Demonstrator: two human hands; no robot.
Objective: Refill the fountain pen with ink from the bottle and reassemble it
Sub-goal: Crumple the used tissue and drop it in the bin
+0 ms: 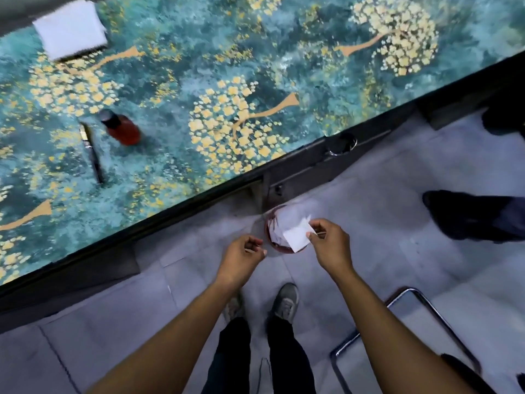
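So we're standing off the table's (255,66) near edge, both hands out over the floor and a small red bin (274,245) below. Our right hand (331,241) has thumb and fingers pinched on a white scrap of tissue (297,237) right above the bin. Left hand (244,258) is loosely curled, fingers drawn together, maybe with something thin in it, but it's too blurry to tell.

The pen (92,155) is nowhere near either hand. It's lying flat on the table well to the left, just beside the red ink bottle (122,127), which stands upright with its dark cap on. A folded white cloth (71,28) sits up by the far left corner.
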